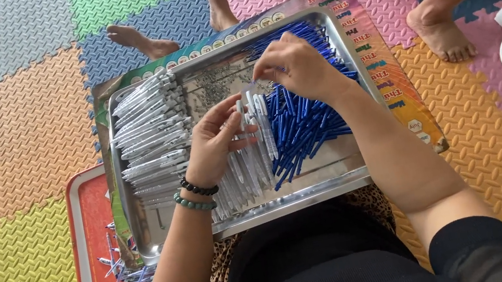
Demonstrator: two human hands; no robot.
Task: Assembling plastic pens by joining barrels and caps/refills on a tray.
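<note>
Two hands are working over a steel tray [144,235] sitting on the person's lap. Left hand [214,144] is curling around a fanned bunch of clear pen barrels [255,126], fingers partly closed on them near the tray's middle. Right hand [300,67] is pinching something small at its fingertips, too small to tell what, just above the bunch, toward the tray's far edge. Blue pen parts [304,128] are lying heaped along the tray's right side, under and beside the right hand; assembled clear pens [149,128] are stacking along its left edge. Risk, as a judgement: the loosely held bunch could be slipping and scattering into the blue heap, mixing parts. Tray is overhanging the lap, so tipping looks possible. Red tray [88,211] is lying at the lower left on the foam mat [22,133].
</note>
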